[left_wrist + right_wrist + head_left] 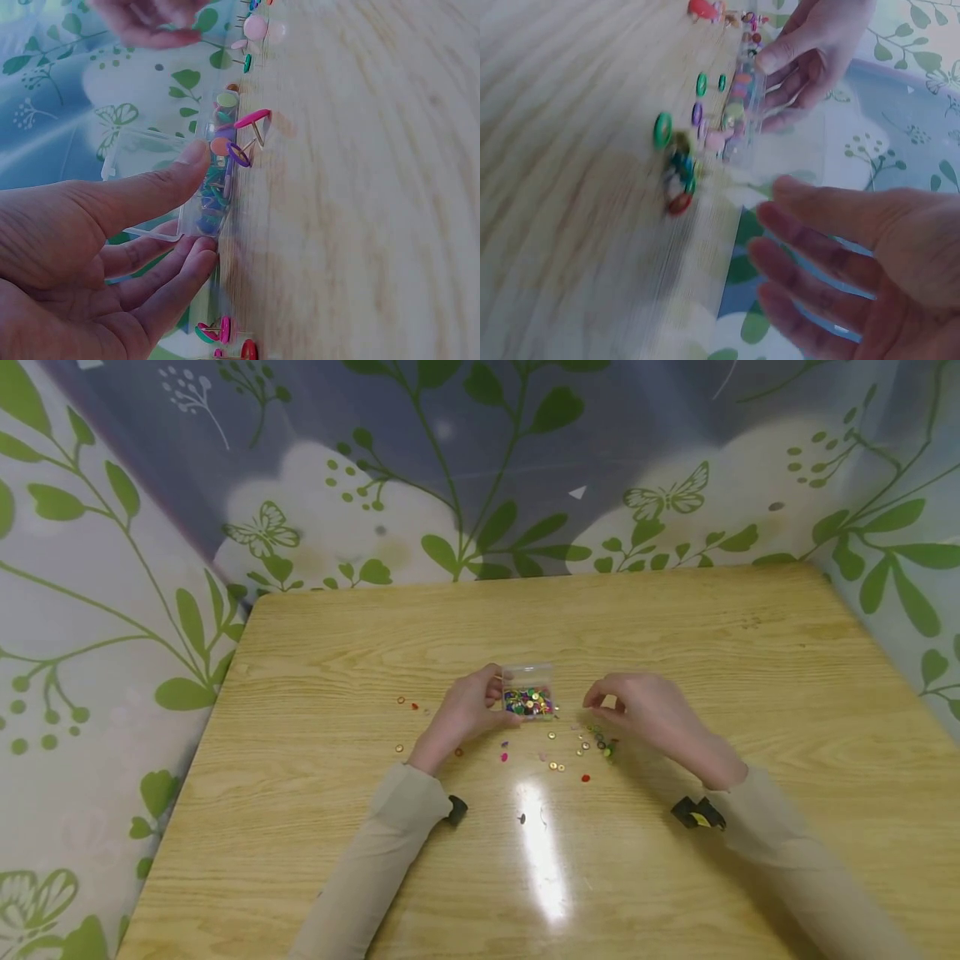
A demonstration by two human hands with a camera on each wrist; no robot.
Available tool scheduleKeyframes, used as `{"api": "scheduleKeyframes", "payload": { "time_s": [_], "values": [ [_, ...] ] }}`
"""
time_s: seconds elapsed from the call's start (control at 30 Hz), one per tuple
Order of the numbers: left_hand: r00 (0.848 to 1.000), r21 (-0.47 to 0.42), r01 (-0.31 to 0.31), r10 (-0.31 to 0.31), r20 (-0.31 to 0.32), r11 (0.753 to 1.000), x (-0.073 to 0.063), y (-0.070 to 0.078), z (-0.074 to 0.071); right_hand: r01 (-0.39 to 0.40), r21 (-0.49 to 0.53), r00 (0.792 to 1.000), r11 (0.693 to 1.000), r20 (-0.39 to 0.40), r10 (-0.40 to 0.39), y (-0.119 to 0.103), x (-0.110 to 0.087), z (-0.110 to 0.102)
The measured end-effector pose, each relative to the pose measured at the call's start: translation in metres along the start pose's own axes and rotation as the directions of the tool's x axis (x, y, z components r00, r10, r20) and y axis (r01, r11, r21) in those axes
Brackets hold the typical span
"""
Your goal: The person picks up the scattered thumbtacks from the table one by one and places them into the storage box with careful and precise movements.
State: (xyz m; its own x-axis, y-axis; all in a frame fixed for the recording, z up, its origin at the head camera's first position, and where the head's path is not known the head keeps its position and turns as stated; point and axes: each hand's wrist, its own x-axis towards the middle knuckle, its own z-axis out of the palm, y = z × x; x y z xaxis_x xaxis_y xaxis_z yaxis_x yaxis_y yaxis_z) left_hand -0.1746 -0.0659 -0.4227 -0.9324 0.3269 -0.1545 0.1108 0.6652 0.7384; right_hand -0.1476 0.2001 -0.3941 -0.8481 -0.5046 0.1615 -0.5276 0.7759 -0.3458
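Note:
A small clear plastic box [528, 674] of colourful thumbtacks stands on the table with its lid raised. My left hand [465, 706] grips its left side. In the left wrist view the thumb lies along the box's front and the fingers reach its end and back. To the right of the box hovers my right hand [648, 706], its fingers bent loosely; the right wrist view shows its thumb and fingertips apart, with no tack visible between them. Below it lies a cluster of loose thumbtacks [679, 172], blurred in that view. A pink thumbtack [253, 118] rests close to the box.
More thumbtacks are scattered over the wooden table [337, 643], including a red thumbtack [586, 778] in front and an orange thumbtack [401, 700] to the left. One lone tack [522, 818] lies nearer me. Leaf-patterned walls [495, 468] border the table.

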Motion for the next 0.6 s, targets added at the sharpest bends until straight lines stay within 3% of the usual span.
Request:
{"api": "scheduleKeyframes", "payload": {
  "time_s": [0.13, 0.37, 0.6],
  "values": [
    [1.000, 0.003, 0.003, -0.003, -0.002, 1.000, 0.000, 0.000, 0.000, 0.025, 0.004, 0.998, 1.000, 0.057, -0.025, 0.007, -0.012, -0.004],
    [1.000, -0.001, 0.003, -0.003, -0.004, 1.000, 0.000, 0.000, -0.001, -0.019, 0.017, 0.984, 1.000, 0.179, 0.015, 0.012, -0.025, -0.007],
    [1.000, 0.000, 0.001, -0.001, 0.001, 1.000, 0.001, -0.001, 0.000, -0.020, 0.015, 0.976, 1.000, 0.216, 0.016, 0.014, -0.027, -0.003]
  ]
}}
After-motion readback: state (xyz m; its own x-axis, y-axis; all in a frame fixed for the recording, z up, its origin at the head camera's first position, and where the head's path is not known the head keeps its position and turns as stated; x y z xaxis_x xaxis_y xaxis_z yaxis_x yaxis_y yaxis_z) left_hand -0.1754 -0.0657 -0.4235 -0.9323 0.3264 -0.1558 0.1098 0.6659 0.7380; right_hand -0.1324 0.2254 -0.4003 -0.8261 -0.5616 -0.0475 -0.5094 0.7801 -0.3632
